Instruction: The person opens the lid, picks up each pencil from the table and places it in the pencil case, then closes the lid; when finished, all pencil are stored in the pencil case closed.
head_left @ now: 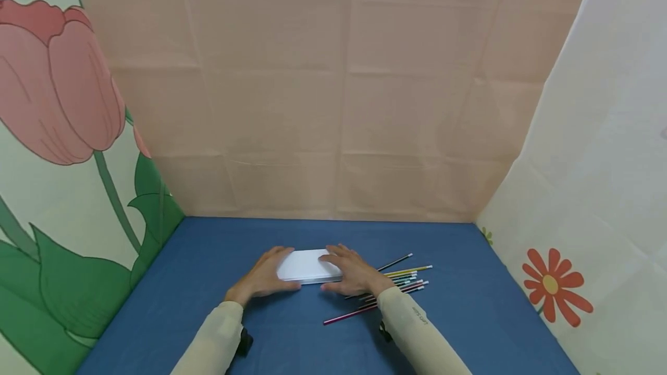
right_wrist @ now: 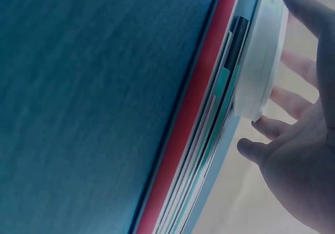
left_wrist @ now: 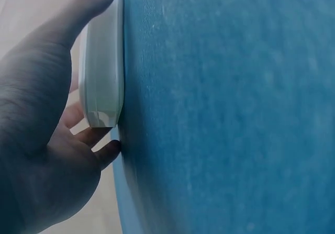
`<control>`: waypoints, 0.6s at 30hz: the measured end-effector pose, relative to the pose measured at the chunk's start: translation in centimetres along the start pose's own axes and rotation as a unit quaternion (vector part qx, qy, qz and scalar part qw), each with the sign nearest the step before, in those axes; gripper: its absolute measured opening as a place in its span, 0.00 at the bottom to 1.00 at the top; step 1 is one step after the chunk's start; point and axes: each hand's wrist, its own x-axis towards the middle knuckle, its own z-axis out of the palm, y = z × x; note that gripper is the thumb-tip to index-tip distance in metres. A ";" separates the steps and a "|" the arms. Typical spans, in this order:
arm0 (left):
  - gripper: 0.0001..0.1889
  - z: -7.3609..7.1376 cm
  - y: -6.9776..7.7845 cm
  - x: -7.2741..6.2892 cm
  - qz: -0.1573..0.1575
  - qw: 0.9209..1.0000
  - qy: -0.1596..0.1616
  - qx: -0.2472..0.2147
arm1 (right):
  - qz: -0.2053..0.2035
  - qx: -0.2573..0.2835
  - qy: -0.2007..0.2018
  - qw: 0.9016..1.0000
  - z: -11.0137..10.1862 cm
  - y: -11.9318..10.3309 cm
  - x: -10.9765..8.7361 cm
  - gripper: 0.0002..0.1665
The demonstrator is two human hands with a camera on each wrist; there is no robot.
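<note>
A flat white box point(head_left: 308, 265) with rounded corners rests on or just above the blue cloth. My left hand point(head_left: 264, 274) holds its left end, and my right hand point(head_left: 355, 272) holds its right end. In the left wrist view, the thumb lies along the near side of the box point(left_wrist: 104, 71) while the other fingers reach round its end and far side. The right wrist view has the right thumb on the near edge of the box point(right_wrist: 259, 61), with fingers behind it. Thin pencils point(head_left: 406, 275) lie loosely spread beside and under the right forearm.
A dark red pencil point(head_left: 341, 318) points out towards the front left of the pile. Blue cloth point(head_left: 292, 340) covers the table. A tan sheet point(head_left: 333, 103) hangs at the back, with patterned sheets on both sides.
</note>
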 end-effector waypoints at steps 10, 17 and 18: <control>0.51 0.6 0.5 0.2 -0.003 0.999 0.026 0.026 | -0.020 0.006 0.028 0.999 0.1 -0.1 0.3 0.38; 0.50 0.6 0.5 0.3 0.006 0.999 0.035 0.036 | -0.017 0.004 0.049 0.999 0.4 -0.2 0.6 0.35; 0.50 0.6 0.5 0.3 0.009 0.999 0.036 0.036 | -0.016 0.004 0.052 0.999 0.4 -0.2 0.6 0.34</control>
